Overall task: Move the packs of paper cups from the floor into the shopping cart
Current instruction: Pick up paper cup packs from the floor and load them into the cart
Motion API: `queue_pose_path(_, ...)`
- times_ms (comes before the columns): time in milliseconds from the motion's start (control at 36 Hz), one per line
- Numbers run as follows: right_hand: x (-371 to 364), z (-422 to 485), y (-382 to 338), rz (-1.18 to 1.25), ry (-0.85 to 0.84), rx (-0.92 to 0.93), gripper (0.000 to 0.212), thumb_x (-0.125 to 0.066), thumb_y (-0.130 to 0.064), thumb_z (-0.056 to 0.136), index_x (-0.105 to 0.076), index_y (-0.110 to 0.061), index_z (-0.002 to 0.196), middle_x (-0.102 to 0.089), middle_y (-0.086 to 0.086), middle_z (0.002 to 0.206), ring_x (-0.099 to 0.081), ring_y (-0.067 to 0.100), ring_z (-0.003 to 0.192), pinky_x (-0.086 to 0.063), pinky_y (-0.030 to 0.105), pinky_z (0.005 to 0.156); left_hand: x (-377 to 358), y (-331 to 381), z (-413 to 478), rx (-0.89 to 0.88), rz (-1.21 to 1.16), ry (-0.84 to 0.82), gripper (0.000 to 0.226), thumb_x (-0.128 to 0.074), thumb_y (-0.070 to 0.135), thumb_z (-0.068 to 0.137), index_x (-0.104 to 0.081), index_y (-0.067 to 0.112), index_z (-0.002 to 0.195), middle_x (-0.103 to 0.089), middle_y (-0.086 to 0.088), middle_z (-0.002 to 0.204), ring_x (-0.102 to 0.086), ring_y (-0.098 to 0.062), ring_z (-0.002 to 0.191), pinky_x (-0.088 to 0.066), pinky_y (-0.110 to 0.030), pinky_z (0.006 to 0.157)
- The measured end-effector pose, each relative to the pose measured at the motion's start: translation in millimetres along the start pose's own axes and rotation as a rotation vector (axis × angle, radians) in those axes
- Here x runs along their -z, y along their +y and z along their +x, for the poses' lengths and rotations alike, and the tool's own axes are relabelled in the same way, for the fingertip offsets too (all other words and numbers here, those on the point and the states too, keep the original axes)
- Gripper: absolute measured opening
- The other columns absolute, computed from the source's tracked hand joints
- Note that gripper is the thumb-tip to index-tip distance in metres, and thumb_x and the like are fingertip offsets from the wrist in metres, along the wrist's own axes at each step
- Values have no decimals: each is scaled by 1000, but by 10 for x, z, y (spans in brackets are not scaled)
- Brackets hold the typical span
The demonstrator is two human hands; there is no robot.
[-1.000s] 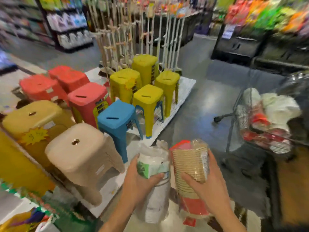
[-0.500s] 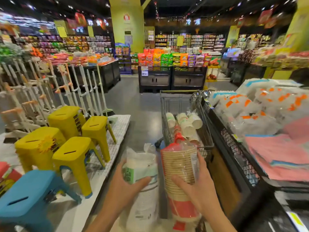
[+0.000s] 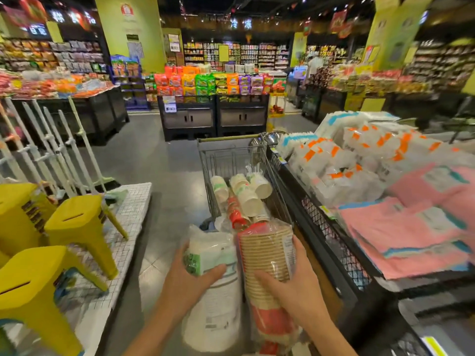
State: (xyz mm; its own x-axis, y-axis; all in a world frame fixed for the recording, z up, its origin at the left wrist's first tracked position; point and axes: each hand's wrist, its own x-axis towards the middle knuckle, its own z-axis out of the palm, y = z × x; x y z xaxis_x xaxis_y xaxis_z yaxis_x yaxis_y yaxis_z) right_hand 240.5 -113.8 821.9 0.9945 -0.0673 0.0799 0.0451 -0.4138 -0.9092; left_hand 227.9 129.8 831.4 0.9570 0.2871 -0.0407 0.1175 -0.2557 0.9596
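My left hand (image 3: 191, 280) grips a white pack of paper cups (image 3: 214, 296) with a green label, held upright. Right beside it, my right hand (image 3: 290, 281) grips a brown and red pack of paper cups (image 3: 264, 255), also upright. Both packs hover at the near end of the wire shopping cart (image 3: 226, 155), which stands straight ahead. Several packs of white and red paper cups (image 3: 244, 196) lie inside the cart.
Yellow plastic stools (image 3: 77, 227) stand on a white platform at the left, with white racks behind them. A black wire bin (image 3: 331, 242) of pink and white packaged goods runs along the cart's right side. Open grey floor and snack displays lie beyond.
The view has swung right from the stools to face the cart. Both hands have carried the two packs closer to the cart's near end.
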Motion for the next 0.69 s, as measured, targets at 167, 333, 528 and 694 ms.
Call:
queue_pose_path(167, -164, 565, -136, -40, 83, -14, 122, -85, -69, 54, -15, -53, 153, -44, -20, 149, -47, 7, 135, -42, 45, 113, -71, 103, 790, -38, -25, -69, 75, -96, 36, 60, -51, 34, 120, -66, 17, 106, -64, 5, 91, -50, -21, 74)
queue_pose_path(333, -292, 1026, -249, -93, 154, 27, 108, -88, -62, 55, -21, -68, 139, -53, -22, 136, -55, 3, 121, -44, 31, 100, -168, 193, 1451, -39, -87, -130, 79, -94, 21, 64, -50, 26, 129, -62, 18, 111, -62, 7, 89, -48, -7, 62)
queue_pose_path(528, -399, 1681, -127, -95, 142, -29, 120, -84, -71, 52, -23, -47, 152, -53, -16, 138, -55, 7, 121, -45, 34, 102, -348, 117, 2076, 7, -87, -177, 94, -96, 35, 61, -45, 28, 139, -65, 12, 117, -64, 1, 98, -49, -14, 69)
queue_pose_path(694, -390, 2486, 107, -36, 84, -58, 130, -82, -79, 48, -14, -48, 154, -48, -14, 145, -52, 12, 129, -43, 45, 111, -693, 209, 2657, 42, -76, -120, 94, -95, 41, 60, -44, 27, 138, -64, 14, 115, -64, -3, 98, -52, -24, 79)
